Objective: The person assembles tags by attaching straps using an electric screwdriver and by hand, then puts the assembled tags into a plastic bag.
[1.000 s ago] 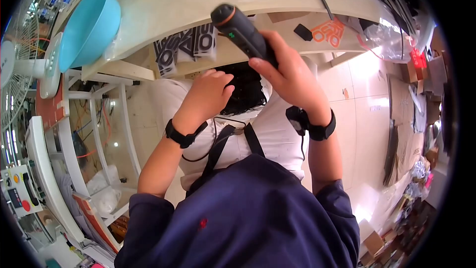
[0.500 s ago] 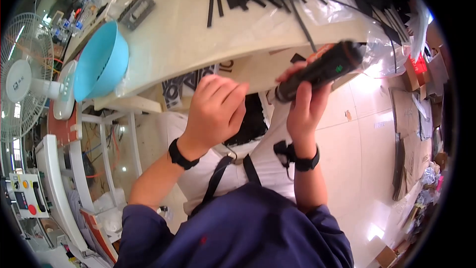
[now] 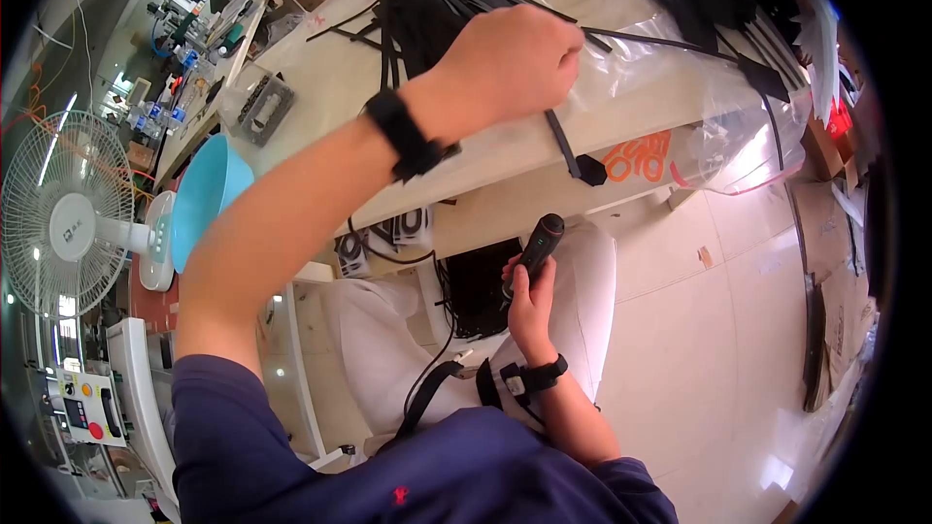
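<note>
My left hand (image 3: 515, 68), its fingers curled closed, reaches over the heap of black strips (image 3: 427, 15) on the table. Whatever may be inside that fist is hidden. Below it, one black strip (image 3: 563, 144) with a wider angular end hangs over the table's front edge. My right hand (image 3: 530, 306) is wrapped round a black cylindrical handheld tool (image 3: 542, 241) with a small green display, held above my lap and tilted up to the right. A white-rimmed container full of black pieces (image 3: 482, 293) sits between my legs.
Clear plastic sheeting (image 3: 748, 136) drapes off the table's right end, near another bunch of black strips (image 3: 704, 0). Leftward are a blue bowl (image 3: 212, 189), a grey parts tray (image 3: 264, 109) and a fan (image 3: 73, 223). Flattened cardboard (image 3: 825, 301) leans at the right.
My left hand has moved from above my lap up and forward over the strips. My right hand has lowered the black tool toward my lap. The view has shifted somewhat.
</note>
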### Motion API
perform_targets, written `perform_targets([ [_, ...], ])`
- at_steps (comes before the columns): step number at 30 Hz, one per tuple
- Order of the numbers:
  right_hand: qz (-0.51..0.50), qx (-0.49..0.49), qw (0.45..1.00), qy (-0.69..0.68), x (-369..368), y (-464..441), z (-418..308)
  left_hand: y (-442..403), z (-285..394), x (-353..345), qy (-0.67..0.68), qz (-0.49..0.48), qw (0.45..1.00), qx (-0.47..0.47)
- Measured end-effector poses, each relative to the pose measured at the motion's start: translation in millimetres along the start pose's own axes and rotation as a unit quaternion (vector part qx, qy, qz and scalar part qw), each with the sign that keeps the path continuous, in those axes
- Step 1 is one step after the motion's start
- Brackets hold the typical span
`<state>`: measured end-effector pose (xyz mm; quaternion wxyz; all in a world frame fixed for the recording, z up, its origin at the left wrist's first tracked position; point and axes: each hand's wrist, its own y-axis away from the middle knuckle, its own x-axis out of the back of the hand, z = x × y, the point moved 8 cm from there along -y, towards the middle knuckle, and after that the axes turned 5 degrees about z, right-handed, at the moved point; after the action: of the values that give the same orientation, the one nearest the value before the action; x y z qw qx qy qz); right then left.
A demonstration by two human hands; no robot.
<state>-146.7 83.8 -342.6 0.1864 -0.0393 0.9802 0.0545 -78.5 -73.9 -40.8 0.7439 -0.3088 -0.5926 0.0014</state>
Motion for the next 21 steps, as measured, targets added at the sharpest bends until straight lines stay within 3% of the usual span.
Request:
perform_targets([
  [6,-0.008,-0.022,1.000,0.011,9.2,-9.3,12.9,-125.0,-19.7,-73.0,-0.173,-0.036,0.978,-0.107],
  [10,-0.019,-0.043,0.998,0.030,13.0,-8.4,20.6,-201.5,-57.3,-130.4,-0.185,-0.067,0.976,-0.090],
  [12,-0.018,-0.052,0.998,0.042,13.9,-13.2,23.8,-242.0,-72.6,-155.0,-0.204,0.027,0.963,-0.172],
  [13,-0.009,-0.056,0.998,0.037,16.4,-11.2,25.3,-275.3,-87.9,-187.3,-0.251,-0.287,0.923,-0.057],
  [15,-0.012,-0.085,0.995,0.052,17.7,-15.0,30.4,-276.0,-69.0,-180.4,-0.264,-0.138,0.941,-0.161],
  [17,-0.002,-0.102,0.994,0.049,21.0,-17.6,25.9,-285.1,-64.6,-190.9,-0.305,-0.119,0.916,-0.233],
  [21,0.020,-0.102,0.994,0.025,24.6,-19.1,38.2,-290.9,-44.6,-196.0,-0.193,-0.239,0.915,-0.260],
])
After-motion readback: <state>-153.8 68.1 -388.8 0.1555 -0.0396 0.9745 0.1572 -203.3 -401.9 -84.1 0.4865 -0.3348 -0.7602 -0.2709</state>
